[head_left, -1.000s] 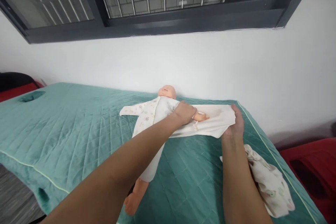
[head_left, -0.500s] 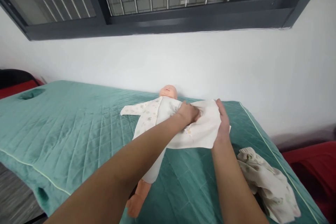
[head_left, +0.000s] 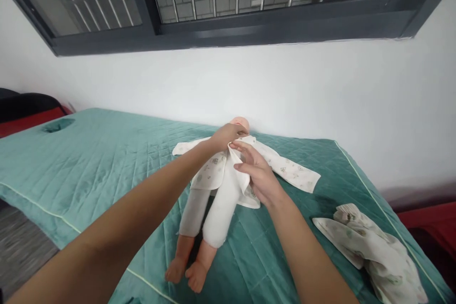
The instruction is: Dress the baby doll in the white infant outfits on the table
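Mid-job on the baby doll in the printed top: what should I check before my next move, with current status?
1. Pink plastic baby doll flat on its back on the teal quilted bed cover: ok.
2. Left hand at the neck of the white printed cotton top: ok.
3. Right hand on the top's front flap: ok; firm grip, cannot tell.
4. Top's outstretched sleeve lying flat: ok.
5. Front fastened: cannot tell.
6. Crumpled printed spare garment apart from the doll: ok.

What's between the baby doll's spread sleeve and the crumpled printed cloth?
Head view: only bare teal quilted bed cover between the doll's printed white sleeve and the crumpled white cloth.
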The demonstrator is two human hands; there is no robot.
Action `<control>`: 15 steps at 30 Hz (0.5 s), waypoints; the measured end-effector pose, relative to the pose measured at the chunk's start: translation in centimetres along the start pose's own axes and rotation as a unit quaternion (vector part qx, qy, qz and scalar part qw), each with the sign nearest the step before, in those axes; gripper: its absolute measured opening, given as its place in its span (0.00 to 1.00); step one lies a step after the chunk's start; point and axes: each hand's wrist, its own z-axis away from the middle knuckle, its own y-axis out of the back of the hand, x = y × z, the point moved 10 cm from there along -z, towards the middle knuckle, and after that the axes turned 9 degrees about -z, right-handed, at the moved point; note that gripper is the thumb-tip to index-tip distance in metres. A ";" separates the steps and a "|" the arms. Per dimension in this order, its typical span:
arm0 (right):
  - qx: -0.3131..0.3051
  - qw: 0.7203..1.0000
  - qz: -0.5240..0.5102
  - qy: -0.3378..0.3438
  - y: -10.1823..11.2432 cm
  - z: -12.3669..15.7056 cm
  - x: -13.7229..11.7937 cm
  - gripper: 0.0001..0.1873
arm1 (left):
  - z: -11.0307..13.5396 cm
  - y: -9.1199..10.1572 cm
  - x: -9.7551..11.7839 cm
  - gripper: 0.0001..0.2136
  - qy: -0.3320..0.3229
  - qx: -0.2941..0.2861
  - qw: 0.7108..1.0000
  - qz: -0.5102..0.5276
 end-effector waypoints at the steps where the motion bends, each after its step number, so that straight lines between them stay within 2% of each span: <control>1: -0.010 1.000 0.024 -0.014 -0.5 0.1 0.6 0.29 | 0.6 0.5 -0.3 0.16 0.001 -0.004 1.000 0.025; 3: -0.027 0.995 0.081 -0.044 -1.3 0.4 1.8 0.30 | 1.4 0.9 -0.2 0.23 -0.012 -0.028 0.997 0.074; 5: -0.041 0.987 0.143 -0.063 -1.8 0.7 2.6 0.30 | 1.9 0.2 0.2 0.25 -0.035 -0.077 0.993 0.082; 7: -0.048 0.974 0.212 -0.071 -2.0 0.9 3.2 0.28 | 2.0 -1.0 0.8 0.32 -0.061 -0.116 0.991 0.026; 9: -0.054 0.955 0.286 -0.064 -2.3 1.0 3.3 0.25 | 1.8 -1.8 1.3 0.34 -0.085 -0.119 0.988 -0.043; 12: -0.083 0.921 0.379 -0.015 -3.6 1.2 2.9 0.23 | 1.3 -2.3 2.0 0.23 -0.098 -0.082 0.987 -0.093; 14: -0.102 0.905 0.413 0.019 -4.6 1.5 2.5 0.22 | 1.0 -2.2 1.8 0.12 -0.086 -0.051 0.990 -0.102; 15: -0.107 0.900 0.421 0.033 -5.0 1.6 2.3 0.23 | 0.8 -1.9 1.6 0.10 -0.078 -0.026 0.991 -0.104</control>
